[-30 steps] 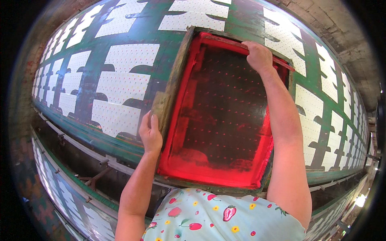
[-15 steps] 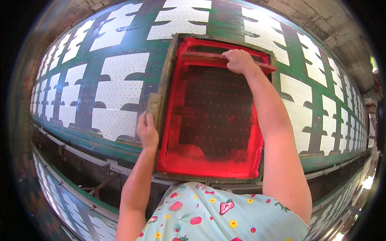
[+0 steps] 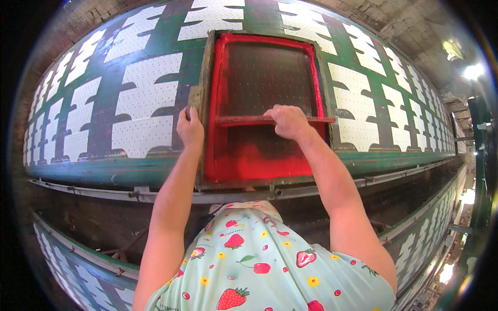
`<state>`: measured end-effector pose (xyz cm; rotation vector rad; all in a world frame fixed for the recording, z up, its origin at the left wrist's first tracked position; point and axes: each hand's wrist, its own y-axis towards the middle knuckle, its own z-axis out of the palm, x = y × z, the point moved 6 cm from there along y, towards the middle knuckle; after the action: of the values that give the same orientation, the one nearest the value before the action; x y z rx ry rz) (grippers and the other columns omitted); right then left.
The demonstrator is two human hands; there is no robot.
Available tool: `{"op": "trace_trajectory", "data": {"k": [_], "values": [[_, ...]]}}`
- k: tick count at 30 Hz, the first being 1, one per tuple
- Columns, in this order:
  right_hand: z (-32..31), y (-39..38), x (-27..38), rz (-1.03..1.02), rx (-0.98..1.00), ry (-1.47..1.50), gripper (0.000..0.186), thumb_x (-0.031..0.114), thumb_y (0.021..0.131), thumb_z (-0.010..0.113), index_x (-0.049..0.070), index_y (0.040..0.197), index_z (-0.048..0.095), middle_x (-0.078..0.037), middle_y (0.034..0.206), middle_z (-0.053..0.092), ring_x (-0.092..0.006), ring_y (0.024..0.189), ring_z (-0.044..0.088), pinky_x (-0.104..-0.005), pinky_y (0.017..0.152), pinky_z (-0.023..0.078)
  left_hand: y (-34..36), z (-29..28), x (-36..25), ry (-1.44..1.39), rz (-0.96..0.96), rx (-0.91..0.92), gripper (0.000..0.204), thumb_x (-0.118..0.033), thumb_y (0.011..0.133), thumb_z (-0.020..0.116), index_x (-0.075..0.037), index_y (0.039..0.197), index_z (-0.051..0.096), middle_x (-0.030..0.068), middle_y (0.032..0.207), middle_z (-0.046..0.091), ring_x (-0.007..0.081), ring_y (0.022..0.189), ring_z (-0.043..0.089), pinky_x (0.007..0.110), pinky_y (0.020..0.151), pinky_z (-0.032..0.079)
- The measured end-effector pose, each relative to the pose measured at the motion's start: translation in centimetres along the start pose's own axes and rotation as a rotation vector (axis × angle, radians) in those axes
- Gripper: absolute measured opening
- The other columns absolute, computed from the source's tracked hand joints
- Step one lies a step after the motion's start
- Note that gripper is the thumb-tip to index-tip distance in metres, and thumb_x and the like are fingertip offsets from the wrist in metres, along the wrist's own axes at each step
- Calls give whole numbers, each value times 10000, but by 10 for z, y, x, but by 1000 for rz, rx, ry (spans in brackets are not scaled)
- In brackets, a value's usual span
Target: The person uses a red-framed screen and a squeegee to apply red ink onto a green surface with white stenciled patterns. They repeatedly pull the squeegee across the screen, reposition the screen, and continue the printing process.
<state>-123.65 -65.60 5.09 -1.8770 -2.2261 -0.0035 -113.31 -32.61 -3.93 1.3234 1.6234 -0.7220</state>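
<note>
A screen-printing frame [image 3: 207, 70] lies on the green table in front of me, its dark mesh dotted in rows and edged with wet red ink. My right hand [image 3: 288, 123] is closed over a red-stained squeegee [image 3: 241, 120], which spans the mesh from side to side below its middle. Red ink [image 3: 259, 165] pools along the near end of the mesh. At the frame's left side, my left hand [image 3: 190, 128] grips a short wooden handle [image 3: 195, 97], fingers wrapped round it.
White cut pieces with small dots [image 3: 149, 85] lie in rows on the long green table [image 3: 104, 173], on both sides of the frame. A metal rail [image 3: 114, 192] runs along its near edge. Another table with white pieces [image 3: 78, 274] stands at the lower left.
My right hand has drawn the squeegee from the far end of the mesh toward me, past its middle. The left hand stays on the handle. The view has shifted slightly.
</note>
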Motion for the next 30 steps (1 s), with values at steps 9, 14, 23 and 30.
{"op": "trace_trajectory", "data": {"k": [9,14,23,30], "values": [[30,-129,88,39,-73,47,404,35,875,712,176,1232,838,-126,1115,787,-359,1101,778,-505,954,645,-3,4,-3,47,67,-24,697,-465,1010,817,-9,1517,675,264,1399,757,444,1323,710,525,1144,543],[35,-156,103,-5,-169,84,403,225,843,893,157,1237,838,-87,1155,762,-325,1154,727,-480,995,614,-5,-1,-12,148,-10,59,758,-515,903,898,-31,1455,709,242,1330,792,445,1260,746,530,1106,570],[41,-180,89,-165,-223,323,562,492,899,905,53,1243,831,-147,1238,778,-367,1215,708,-503,1036,591,0,-2,-10,231,23,-12,571,-513,857,928,-37,1161,842,241,1118,843,445,1105,801,536,993,604],[14,-224,-18,-63,-516,440,329,225,946,884,52,1223,848,-147,1292,814,-371,1257,725,-493,1092,585,10,-1,4,158,16,-10,571,-441,856,951,12,1183,831,211,1097,848,379,1051,801,491,975,593]]}}
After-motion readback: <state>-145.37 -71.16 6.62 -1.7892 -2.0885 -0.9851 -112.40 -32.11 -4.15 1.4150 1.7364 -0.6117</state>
